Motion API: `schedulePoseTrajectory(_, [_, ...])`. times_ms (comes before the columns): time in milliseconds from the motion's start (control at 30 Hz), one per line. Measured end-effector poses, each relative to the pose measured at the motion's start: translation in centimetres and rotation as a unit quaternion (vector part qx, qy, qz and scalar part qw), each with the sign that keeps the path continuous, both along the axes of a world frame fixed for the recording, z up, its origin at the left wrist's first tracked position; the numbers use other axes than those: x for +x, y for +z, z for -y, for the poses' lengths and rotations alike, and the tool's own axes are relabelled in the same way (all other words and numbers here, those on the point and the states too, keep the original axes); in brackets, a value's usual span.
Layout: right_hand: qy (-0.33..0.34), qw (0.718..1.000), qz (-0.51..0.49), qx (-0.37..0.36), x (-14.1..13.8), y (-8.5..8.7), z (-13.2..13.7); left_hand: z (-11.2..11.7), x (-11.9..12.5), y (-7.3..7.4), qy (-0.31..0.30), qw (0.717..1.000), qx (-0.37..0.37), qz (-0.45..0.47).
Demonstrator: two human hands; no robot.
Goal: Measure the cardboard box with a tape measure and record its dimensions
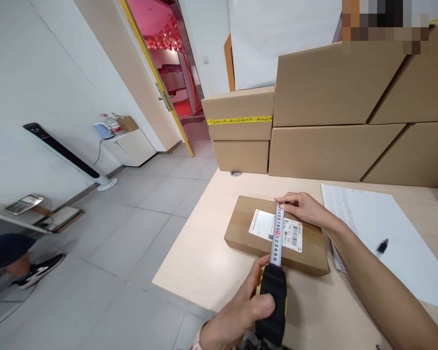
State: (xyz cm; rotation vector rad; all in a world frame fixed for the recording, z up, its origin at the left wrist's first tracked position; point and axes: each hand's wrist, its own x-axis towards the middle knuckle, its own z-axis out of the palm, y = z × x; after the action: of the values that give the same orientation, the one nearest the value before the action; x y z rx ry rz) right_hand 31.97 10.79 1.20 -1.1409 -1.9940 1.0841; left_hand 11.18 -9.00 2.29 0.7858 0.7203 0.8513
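Observation:
A flat brown cardboard parcel [248,228] with a white shipping label [263,224] lies on the light wooden table [204,262]. My left hand [241,311] is wrapped round a black and yellow tape measure [273,301] at the parcel's near edge. Its white blade [277,233] runs across the parcel's top. My right hand [302,206] pinches the blade's tip at the parcel's far edge.
Large cardboard boxes [336,121] are stacked along the back of the table, one with yellow tape. A white printed sheet [387,233] with a small black object [382,246] lies to the right. Another person's leg and shoe [29,272] show at the left, on the tiled floor.

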Motion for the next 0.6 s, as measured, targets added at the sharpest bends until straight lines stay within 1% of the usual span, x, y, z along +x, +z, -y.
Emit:
schedulePoseTrajectory(133, [-0.002, 1.000, 0.004, 0.003, -0.08, 0.09, 0.05, -0.04, 0.01, -0.05, 0.002, 1.000, 0.004, -0.008])
schedulePoseTrajectory(300, [0.002, 1.000, 0.005, 0.004, 0.03, -0.14, -0.12, -0.04, 0.09, -0.05, 0.000, 1.000, -0.012, -0.015])
schedulePoseTrajectory(600, [0.003, 1.000, 0.004, 0.000, 0.00, -0.07, -0.08, -0.06, -0.22, -0.35, -0.006, 1.000, -0.014, 0.003])
